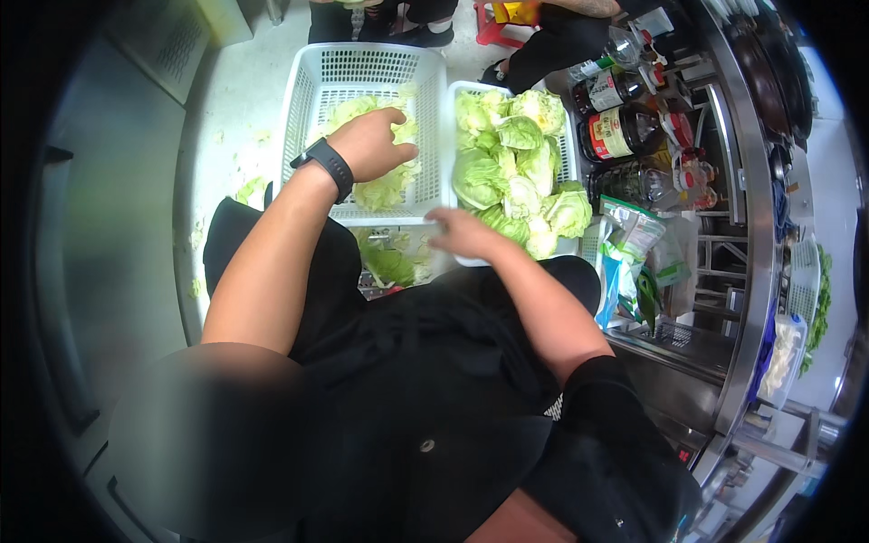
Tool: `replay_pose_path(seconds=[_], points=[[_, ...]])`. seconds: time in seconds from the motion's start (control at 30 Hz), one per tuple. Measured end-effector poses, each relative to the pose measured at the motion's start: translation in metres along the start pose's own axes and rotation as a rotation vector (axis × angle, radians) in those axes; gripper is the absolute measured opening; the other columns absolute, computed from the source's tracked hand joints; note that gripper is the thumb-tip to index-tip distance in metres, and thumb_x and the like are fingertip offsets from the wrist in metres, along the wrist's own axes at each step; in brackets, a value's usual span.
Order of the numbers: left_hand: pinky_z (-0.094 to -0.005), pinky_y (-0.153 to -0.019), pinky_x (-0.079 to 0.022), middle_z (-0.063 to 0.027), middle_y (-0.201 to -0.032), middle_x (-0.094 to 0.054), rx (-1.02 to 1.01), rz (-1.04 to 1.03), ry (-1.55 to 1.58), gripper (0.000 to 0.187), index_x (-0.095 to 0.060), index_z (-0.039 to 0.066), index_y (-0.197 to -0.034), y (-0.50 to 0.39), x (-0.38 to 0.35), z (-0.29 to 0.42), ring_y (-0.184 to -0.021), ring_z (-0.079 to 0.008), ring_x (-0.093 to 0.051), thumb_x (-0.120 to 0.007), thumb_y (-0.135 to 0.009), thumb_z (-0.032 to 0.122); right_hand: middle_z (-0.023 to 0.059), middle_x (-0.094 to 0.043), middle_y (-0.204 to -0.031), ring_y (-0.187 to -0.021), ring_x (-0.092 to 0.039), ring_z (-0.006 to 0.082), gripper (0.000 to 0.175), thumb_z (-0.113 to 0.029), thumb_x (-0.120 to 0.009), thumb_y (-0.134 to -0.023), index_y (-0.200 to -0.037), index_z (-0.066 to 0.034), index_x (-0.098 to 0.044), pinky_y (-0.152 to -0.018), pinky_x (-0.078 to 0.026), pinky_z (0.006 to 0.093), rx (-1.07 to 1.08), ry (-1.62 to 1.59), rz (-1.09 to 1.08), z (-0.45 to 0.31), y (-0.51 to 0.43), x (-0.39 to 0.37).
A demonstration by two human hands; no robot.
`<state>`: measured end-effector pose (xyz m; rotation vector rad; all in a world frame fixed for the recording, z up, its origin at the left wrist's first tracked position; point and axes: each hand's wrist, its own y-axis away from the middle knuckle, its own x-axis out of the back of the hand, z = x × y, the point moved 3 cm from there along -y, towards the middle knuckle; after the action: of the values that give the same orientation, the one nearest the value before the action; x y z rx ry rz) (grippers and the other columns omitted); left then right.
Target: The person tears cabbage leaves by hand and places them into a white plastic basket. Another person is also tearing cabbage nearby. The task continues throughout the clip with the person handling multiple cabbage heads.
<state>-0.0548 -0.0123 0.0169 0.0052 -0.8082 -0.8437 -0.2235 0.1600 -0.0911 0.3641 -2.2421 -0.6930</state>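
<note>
My left hand [370, 144], with a dark watch on its wrist, hovers palm down over a white perforated plastic basket [394, 221]. Its thumb and fingers are apart, and I see nothing in them. Loose pale green lettuce leaves [380, 194] lie in that basket, partly hidden beneath the hand. My right hand [465, 234] is blurred by motion near the basket's front right corner, fingers spread and no object visible in them. Just beyond it, a second white basket [572, 153] is heaped with lettuce heads [481, 178].
Lettuce scraps [390, 261] lie between my knees and more leaf bits [251, 190] on the floor. At right are large sauce bottles [614, 132], plastic bags [628, 234] and a steel counter edge [750, 271]. A steel cabinet [108, 224] stands left. Another person's leg [553, 44] is ahead.
</note>
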Motion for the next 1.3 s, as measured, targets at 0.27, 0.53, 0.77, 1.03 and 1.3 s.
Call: replay_pose_path(seconds=[0.27, 0.53, 0.77, 1.03, 1.3], points=[[-0.0407, -0.100, -0.051, -0.0272, -0.122, -0.067, -0.053, 0.032, -0.027, 0.062, -0.058, -0.003, -0.135, 0.001, -0.002, 0.006, -0.113, -0.0376, -0.066, -0.069, -0.086, 0.033, 0.0205, -0.045, -0.152, -0.135, -0.048, 0.0418, 0.088, -0.032, -0.085, -0.074, -0.150, -0.0117, -0.045, -0.110, -0.045, 0.0460, -0.100, 0.239, 0.464, 0.077, -0.047, 0.104], [-0.0381, -0.093, -0.054, -0.0188, -0.117, -0.071, 0.010, 0.048, -0.069, 0.057, -0.060, 0.003, -0.135, 0.001, 0.003, -0.004, -0.105, -0.0343, -0.069, -0.071, -0.089, 0.035, 0.0204, -0.047, -0.150, -0.125, -0.054, 0.0414, 0.057, -0.025, -0.077, -0.083, -0.137, -0.0187, -0.060, -0.106, -0.047, 0.0480, -0.167, 0.440, 0.375, 0.109, -0.088, 0.067], [-0.0367, -0.091, -0.054, -0.0174, -0.113, -0.072, -0.006, 0.057, -0.033, 0.056, -0.060, 0.001, -0.133, -0.010, 0.005, 0.002, -0.101, -0.0328, -0.070, -0.071, -0.089, 0.034, 0.0223, -0.071, -0.112, -0.089, -0.072, 0.0327, 0.029, -0.020, -0.066, -0.096, -0.115, 0.0018, -0.065, -0.077, -0.057, 0.0413, -0.076, -0.122, 0.835, 0.138, -0.091, 0.123], [-0.0344, -0.089, -0.053, -0.0132, -0.105, -0.072, -0.073, -0.103, 0.465, 0.071, -0.049, 0.005, -0.145, -0.005, -0.008, 0.023, -0.095, -0.0202, -0.068, -0.076, -0.090, 0.041, 0.0115, -0.070, -0.105, -0.080, -0.070, 0.0186, 0.024, -0.012, -0.062, -0.101, -0.120, 0.0020, -0.059, -0.065, -0.057, 0.0307, 0.165, -0.847, 0.451, -0.056, 0.002, 0.119], [-0.0365, -0.081, -0.053, -0.0122, -0.094, -0.071, -0.277, 0.222, 0.343, 0.019, -0.067, 0.004, -0.104, -0.010, -0.015, 0.009, -0.086, -0.0231, -0.067, -0.063, -0.099, 0.021, 0.0099, -0.072, -0.084, -0.072, -0.069, 0.0247, 0.032, -0.024, -0.075, -0.088, -0.102, 0.0020, -0.062, -0.065, -0.055, 0.0388, 0.063, -0.509, 0.231, -0.113, 0.008, 0.082]])
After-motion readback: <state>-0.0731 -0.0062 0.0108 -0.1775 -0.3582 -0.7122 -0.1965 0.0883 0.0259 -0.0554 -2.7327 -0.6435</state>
